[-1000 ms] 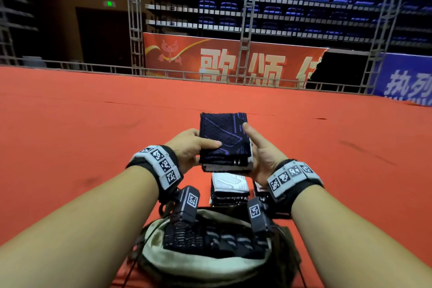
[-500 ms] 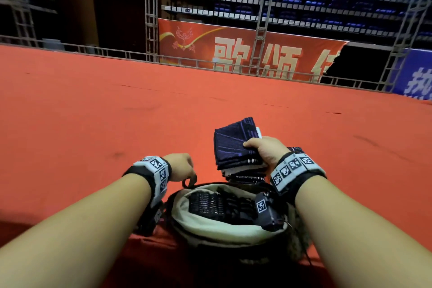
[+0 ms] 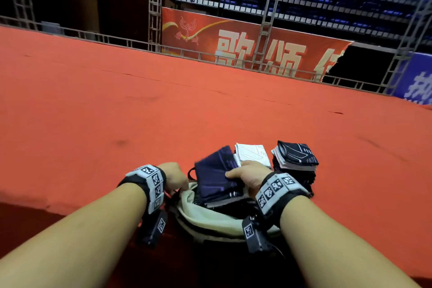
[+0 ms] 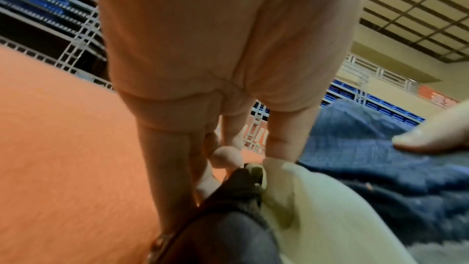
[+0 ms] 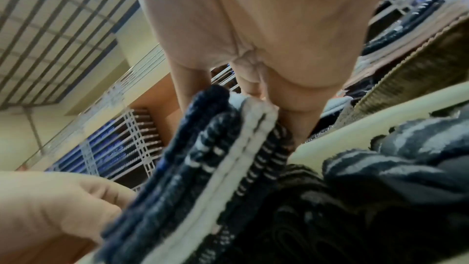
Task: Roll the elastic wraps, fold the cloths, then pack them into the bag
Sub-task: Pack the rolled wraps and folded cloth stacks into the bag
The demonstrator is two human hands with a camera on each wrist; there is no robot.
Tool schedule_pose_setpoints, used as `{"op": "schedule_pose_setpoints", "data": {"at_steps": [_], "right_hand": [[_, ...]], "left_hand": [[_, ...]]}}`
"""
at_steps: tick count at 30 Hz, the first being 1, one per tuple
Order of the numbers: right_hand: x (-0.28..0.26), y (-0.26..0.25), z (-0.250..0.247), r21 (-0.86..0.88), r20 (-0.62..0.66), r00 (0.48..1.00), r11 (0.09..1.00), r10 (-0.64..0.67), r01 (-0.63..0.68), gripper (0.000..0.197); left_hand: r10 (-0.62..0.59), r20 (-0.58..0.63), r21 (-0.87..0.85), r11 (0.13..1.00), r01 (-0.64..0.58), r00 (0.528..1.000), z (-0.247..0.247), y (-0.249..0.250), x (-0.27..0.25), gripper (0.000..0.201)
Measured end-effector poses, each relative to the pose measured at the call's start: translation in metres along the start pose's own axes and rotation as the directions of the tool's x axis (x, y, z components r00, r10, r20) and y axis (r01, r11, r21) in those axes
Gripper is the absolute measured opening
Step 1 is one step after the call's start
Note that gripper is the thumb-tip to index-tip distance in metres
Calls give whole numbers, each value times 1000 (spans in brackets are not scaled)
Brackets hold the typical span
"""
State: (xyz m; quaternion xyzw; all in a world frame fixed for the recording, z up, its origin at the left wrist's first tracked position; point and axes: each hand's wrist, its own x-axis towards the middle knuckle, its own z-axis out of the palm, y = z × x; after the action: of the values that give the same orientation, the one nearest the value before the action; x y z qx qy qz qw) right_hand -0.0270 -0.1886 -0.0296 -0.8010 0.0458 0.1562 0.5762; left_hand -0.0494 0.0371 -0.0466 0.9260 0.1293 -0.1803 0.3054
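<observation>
At seven o'clock my left hand (image 3: 174,176) pinches the rim of the bag (image 3: 198,216), thumb and fingers closed on its cream lining. At six o'clock my right hand (image 3: 249,176) clamps a folded navy cloth (image 3: 216,175), tilted, its lower edge inside the bag's mouth. At five o'clock a white folded cloth (image 3: 252,153) and a stack of folded cloths (image 3: 295,156) rest on the red surface (image 3: 163,112).

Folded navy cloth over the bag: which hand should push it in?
Right hand: it already grips the folded navy cloth at the bag mouth. Left hand pinches the rim, holding it open.
</observation>
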Motion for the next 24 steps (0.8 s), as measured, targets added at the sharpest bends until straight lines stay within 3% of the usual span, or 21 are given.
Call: {"op": "schedule_pose_setpoints", "data": {"at_steps": [4, 8, 10, 14, 16, 18, 21, 24], "right_hand": [[1, 2, 1, -20, 28, 999, 999, -35, 35, 60], [-10, 0, 6, 316, 113, 992, 948, -59, 21, 25], [-10, 6, 11, 327, 152, 987, 945, -59, 6, 21], [4, 13, 18, -32, 122, 992, 999, -30, 34, 67], [5, 8, 15, -167, 116, 993, 985, -21, 40, 73], [-5, 0, 13, -365, 108, 994, 929, -31, 69, 69], [-14, -6, 11, -602, 166, 985, 787, -43, 136, 45], [-17, -5, 1, -582, 233, 972, 800, -7, 145, 24]], "left_hand": [[-15, 70, -16, 1000, 16, 997, 4, -6, 0, 33], [-5, 53, -81, 997, 9, 999, 4, -10, 6, 29], [11, 45, -177, 984, -3, 999, 1, -11, 11, 19], [-10, 29, -404, 915, 21, 1000, 0, -9, 7, 8], [-15, 20, -474, 880, 23, 1000, 2, -9, 7, 11], [0, 21, -499, 867, 11, 1000, 3, -6, 6, 10], [17, 18, -530, 848, -5, 1000, 5, -2, 6, 13], [0, -6, -562, 827, -4, 1000, 5, 1, 6, 20]]}}
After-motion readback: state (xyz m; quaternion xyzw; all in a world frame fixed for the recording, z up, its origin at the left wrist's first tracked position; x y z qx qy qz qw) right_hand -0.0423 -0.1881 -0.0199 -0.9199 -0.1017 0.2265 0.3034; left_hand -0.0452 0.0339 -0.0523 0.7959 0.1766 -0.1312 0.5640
